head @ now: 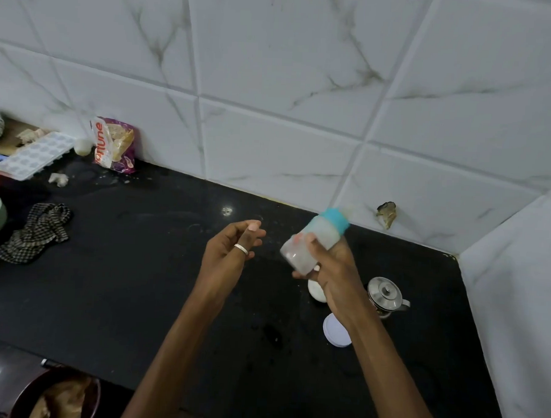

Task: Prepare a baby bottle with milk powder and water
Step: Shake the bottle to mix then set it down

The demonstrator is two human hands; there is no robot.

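The right hand grips the tilted, milky baby bottle above the table; the left hand, just beside it, hangs loosely curled and empty.

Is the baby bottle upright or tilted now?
Tilted: the right hand holds the baby bottle slanted, its teal cap pointing up and right.

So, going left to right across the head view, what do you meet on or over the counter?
Checked cloth → purple snack packet → left hand → baby bottle → lidded steel pot. The right hand overlaps the bottle, so it is left out.
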